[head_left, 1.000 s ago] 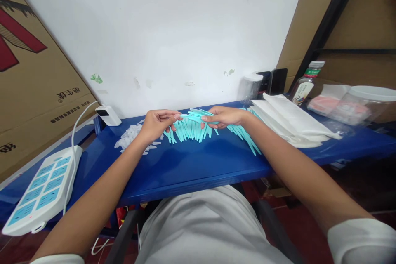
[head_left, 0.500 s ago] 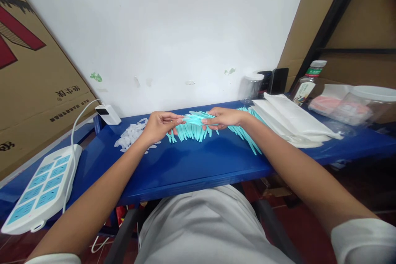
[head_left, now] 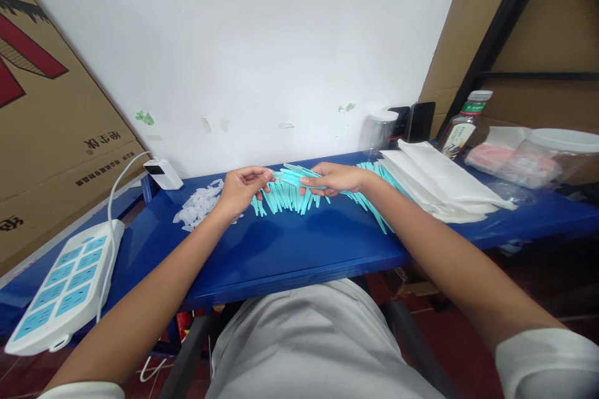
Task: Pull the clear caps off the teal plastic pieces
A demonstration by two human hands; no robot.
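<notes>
My right hand (head_left: 330,179) is closed around a bunch of slim turquoise plastic sticks (head_left: 294,172), whose ends point left. The fingertips of my left hand (head_left: 246,189) pinch a small translucent piece at the left end of this bunch; whether it is seated on a stick I cannot tell. Beneath both hands a row of the same turquoise sticks (head_left: 292,199) lies on the blue table (head_left: 281,255). Left of it is a pile of small translucent whitish plastic pieces (head_left: 196,204), partly behind my left wrist. More turquoise sticks (head_left: 369,202) lie under my right forearm.
White paper-like sheets or bags (head_left: 440,181) are stacked on the right. Behind them stand a clear jar (head_left: 380,134), a dark phone (head_left: 421,121) and a labelled bottle (head_left: 463,128). On the left lie a power strip (head_left: 65,293) and its cable, near a white plug-in device (head_left: 163,173).
My left hand has drawn slightly left, its fingers curling closer round the small piece. In my right hand the bunch has shifted a little left, its sticks fanned slightly differently.
</notes>
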